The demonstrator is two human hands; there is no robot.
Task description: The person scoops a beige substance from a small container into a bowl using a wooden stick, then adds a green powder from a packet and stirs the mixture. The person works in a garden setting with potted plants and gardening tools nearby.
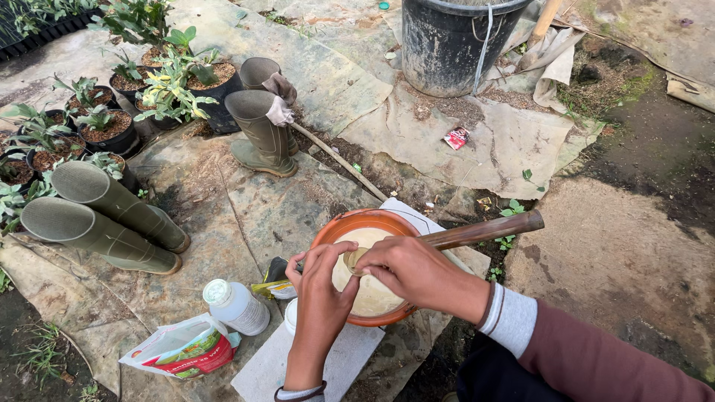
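Hands at lower centre: left hand (320,294) and right hand (402,268) together pinch a small cap (353,260) above an orange bowl (335,229) already holding pale liquid.

- Both hands, left hand (320,298) and right hand (406,268), meet over the bowl (350,223) near centre.
- A stick (484,229) lies across the bowl's right rim.
- A bottle (237,305) and a bag (182,348) lie left of the bowl.
- Two boot pairs (112,216) (261,123) stand far left.
- Potted plants (112,112) are behind them.
- A bucket (454,41) stands far, right of centre.
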